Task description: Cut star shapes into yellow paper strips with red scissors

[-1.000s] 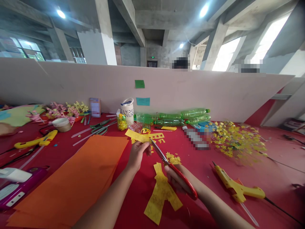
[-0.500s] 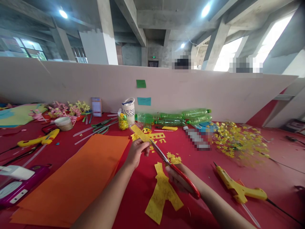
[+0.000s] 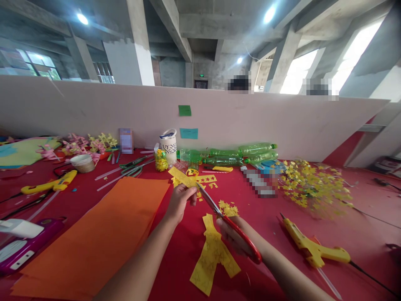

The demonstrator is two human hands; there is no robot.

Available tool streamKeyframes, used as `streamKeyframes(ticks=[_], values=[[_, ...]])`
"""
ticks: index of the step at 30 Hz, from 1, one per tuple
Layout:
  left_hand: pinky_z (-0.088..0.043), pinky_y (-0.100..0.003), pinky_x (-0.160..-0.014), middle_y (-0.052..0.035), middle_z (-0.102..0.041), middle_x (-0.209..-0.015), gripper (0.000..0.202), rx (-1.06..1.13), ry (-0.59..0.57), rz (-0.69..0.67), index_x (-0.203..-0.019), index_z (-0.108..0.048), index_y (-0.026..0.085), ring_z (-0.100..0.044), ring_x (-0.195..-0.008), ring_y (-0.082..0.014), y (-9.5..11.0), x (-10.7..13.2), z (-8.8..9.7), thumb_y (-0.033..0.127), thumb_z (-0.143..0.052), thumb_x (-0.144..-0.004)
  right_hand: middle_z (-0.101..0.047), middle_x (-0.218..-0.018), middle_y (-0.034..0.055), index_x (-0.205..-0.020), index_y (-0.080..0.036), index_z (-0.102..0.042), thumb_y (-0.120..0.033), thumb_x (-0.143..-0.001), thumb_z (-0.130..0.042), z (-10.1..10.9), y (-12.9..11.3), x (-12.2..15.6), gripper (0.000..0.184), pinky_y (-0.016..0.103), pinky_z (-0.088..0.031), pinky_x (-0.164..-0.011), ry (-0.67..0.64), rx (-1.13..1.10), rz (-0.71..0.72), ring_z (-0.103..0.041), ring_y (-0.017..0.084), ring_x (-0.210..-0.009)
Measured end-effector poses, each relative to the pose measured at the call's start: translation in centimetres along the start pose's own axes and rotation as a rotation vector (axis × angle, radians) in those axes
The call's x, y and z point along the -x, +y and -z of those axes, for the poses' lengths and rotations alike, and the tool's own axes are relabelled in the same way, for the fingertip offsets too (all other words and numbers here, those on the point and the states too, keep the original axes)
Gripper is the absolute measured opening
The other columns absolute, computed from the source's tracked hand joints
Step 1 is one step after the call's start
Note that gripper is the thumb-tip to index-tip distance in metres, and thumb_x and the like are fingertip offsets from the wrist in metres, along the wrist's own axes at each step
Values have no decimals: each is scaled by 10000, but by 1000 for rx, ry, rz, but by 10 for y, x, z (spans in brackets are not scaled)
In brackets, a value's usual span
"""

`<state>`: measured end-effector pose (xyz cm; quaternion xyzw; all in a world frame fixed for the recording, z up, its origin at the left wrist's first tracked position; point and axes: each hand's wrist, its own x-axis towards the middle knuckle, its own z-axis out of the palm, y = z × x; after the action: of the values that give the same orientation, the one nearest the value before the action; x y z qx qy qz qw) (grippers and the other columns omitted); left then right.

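Observation:
My left hand [image 3: 180, 201] pinches a strip of yellow paper [image 3: 181, 176] held up over the red table [image 3: 269, 209]. My right hand [image 3: 233, 238] grips red-handled scissors [image 3: 230, 225], their blades pointing up-left and meeting the strip by my left fingers. Below the scissors lie yellow paper offcuts with star holes [image 3: 211, 255]. A small pile of cut yellow stars [image 3: 228, 207] sits just beyond the blades.
A large orange sheet [image 3: 94, 238] lies at left. A yellow glue gun [image 3: 313, 246] lies at right, another [image 3: 50, 184] at far left. Green plastic bottles [image 3: 238, 154], a patterned cup [image 3: 168, 146] and a heap of yellow stars [image 3: 310, 184] stand along the partition wall.
The yellow strip has turned in my left hand, its free end now pointing up-left. The scissors and my right hand have barely moved.

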<state>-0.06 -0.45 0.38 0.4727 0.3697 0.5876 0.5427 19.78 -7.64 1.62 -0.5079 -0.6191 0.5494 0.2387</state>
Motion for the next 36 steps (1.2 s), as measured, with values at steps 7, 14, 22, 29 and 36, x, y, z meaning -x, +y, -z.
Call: streamKeyframes(ticks=[7, 14, 22, 29, 36], values=[[-359, -220, -448, 19, -533, -472, 239, 16, 45, 12, -577, -549, 150, -470, -424, -82, -1, 2, -7, 301, -629, -744, -316, -361, -85, -571, -197, -417, -747, -769, -475, -5, -2, 1, 588, 194, -232, -305, -4, -128, -29, -309, 59, -265], [-361, -220, -450, 17, -545, -480, 244, 31, 45, 16, -577, -549, 147, -477, -424, -81, -2, 2, -7, 304, -633, -744, -321, -335, -83, -563, -202, -408, -750, -765, -470, -6, -3, 0, 588, 197, -238, -299, 10, -94, -76, -314, 66, -255], [-367, -222, -461, 25, -556, -493, 200, 56, 53, 0, -616, -557, 156, -483, -433, -84, -1, 2, -6, 295, -644, -730, -356, -373, -75, -563, -200, -407, -713, -808, -445, -4, -4, 2, 570, 191, -255, -297, 28, -13, -29, -323, 60, -258], [-364, -209, -466, 36, -551, -515, 171, 78, 42, -11, -660, -548, 161, -487, -449, -78, 0, -1, -3, 285, -632, -742, -359, -377, -74, -554, -196, -394, -673, -806, -505, 0, -1, -1, 551, 182, -238, -286, -29, -27, -38, -343, 59, -260], [-376, -205, -473, 38, -560, -540, 191, 96, 59, 0, -711, -535, 176, -502, -460, -82, 2, 0, -5, 336, -624, -766, -365, -381, -69, -563, -191, -412, -641, -806, -537, -2, -2, -1, 526, 179, -238, -284, 13, -60, -79, -338, 57, -267]])
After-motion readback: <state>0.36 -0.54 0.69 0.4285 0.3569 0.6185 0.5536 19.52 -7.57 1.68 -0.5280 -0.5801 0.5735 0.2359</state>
